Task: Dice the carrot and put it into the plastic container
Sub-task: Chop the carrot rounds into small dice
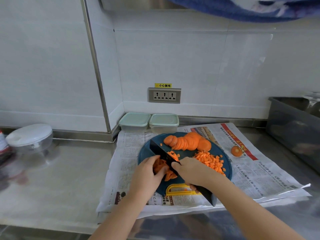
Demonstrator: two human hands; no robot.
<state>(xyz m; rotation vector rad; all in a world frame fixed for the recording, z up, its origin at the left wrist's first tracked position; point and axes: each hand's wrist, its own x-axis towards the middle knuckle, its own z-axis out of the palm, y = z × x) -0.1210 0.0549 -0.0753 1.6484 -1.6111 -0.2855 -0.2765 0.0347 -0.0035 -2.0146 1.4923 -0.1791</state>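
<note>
Head view: dicing in progress. Right hand (192, 170) grips the knife (160, 150). Left hand (149, 172) clamps carrot strips (170, 175) at the blade's 9 o'clock. Diced carrot (210, 161) lies at the hands' 3 o'clock, carrot slices (187, 142) at 12. Next, probably more cross-cuts with fingertips tucked. Both plastic containers (164, 122), at 12 o'clock, are lidded.

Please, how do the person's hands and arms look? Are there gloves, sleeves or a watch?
The left hand and the right hand are bare: no gloves, rings or watch show. Both forearms are uncovered, with no sleeve in view.
</note>
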